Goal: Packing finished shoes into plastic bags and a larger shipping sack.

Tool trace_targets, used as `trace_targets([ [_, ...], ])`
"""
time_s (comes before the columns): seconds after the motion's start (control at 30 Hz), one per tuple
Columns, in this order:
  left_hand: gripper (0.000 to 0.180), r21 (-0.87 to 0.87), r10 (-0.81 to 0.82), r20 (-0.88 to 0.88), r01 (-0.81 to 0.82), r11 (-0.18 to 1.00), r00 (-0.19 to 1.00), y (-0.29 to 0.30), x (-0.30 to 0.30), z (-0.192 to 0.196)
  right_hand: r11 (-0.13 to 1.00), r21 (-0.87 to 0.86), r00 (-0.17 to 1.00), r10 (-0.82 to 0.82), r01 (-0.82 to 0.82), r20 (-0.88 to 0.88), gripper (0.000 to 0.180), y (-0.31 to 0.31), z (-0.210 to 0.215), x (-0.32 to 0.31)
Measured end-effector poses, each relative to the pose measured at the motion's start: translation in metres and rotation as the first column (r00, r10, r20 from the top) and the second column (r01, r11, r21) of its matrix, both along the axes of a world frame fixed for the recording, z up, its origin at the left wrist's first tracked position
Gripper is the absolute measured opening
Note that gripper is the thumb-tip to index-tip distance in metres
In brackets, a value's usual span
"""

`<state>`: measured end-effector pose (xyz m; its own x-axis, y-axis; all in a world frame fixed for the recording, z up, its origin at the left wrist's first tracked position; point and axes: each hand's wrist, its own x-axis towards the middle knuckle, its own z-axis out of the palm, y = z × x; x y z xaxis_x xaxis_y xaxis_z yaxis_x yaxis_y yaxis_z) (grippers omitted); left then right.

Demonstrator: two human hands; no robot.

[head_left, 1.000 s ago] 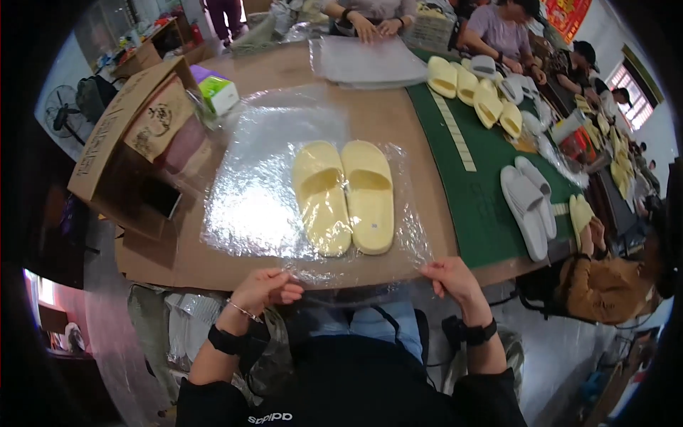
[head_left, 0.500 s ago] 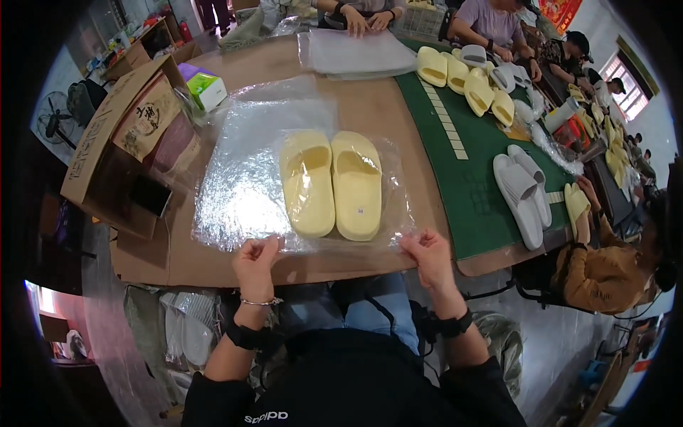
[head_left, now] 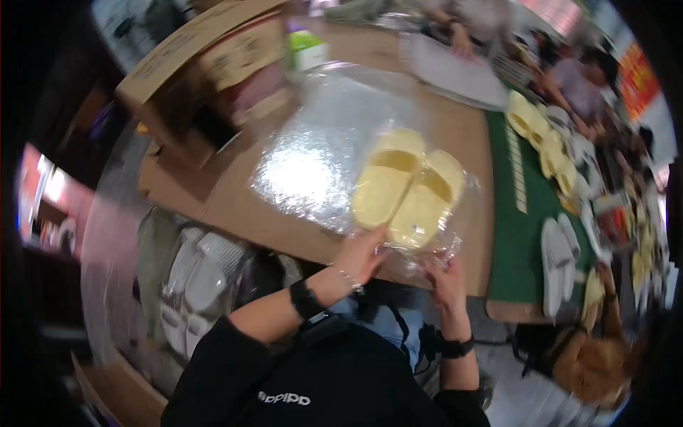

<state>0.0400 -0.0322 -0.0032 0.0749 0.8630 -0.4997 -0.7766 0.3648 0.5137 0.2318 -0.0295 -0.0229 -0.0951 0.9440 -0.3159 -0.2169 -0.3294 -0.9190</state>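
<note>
Pair of pale yellow slippers (head_left: 409, 188), foam-type slides w/ broad straps, lying side by side inside a clear plastic bag (head_left: 455, 242). Soles smooth, toes pointing away from the person, heels toward the hands. Bag film is crinkled and glossy, bunched at the open end nearest the body. Pair sits at the near edge of the brown table (head_left: 235, 213), directly in front of both hands.

Left hand (head_left: 363, 252) is closed on the bag edge right at the heel of the left slipper, fingers curled under, thumb on top. Right hand (head_left: 445, 274) pinches the bunched plastic just below the right slipper's heel; grip closed on film, not on the shoe itself. Both wrists carry black bands.

Beyond the left hand, further out on the table: a stack of flat clear bags (head_left: 320, 142), very shiny w/ glare. Past that, up-left, an open cardboard box (head_left: 192, 64) and a small green-and-white carton (head_left: 307, 48).

To the right of the right hand: green cutting mat (head_left: 523, 235) w/ white slippers (head_left: 558, 263) on it, more yellow slippers (head_left: 541, 135) further away. Other people sit at the far side; picture is motion-blurred, so detail there can't be made out.
</note>
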Motion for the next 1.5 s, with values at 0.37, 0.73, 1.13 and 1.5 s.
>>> trace_targets([
  [0.37,0.04,0.371,0.083,0.111,-0.119,0.921,0.99,-0.062,-0.099,0.06,0.54,0.54,0.743,0.28,-0.646,0.608,0.033,-0.054,0.063,-0.077],
  [0.73,0.047,0.207,0.569,-0.532,-0.555,0.806,0.627,-0.306,-0.287,0.022,-0.175,0.343,0.239,0.438,-0.923,0.867,0.051,-0.058,0.049,-0.165],
  [1.13,0.086,0.126,-0.49,-0.572,-0.661,0.74,-0.658,-0.311,-0.257,-0.037,-0.182,0.391,0.28,0.442,-0.902,0.852,0.026,-0.064,0.021,-0.165],
  [1.5,0.063,-0.029,-0.176,-0.947,-0.473,0.881,-0.27,-0.319,-0.326,-0.122,-0.139,0.447,0.313,0.534,-0.884,0.785,0.032,-0.064,0.031,-0.156],
])
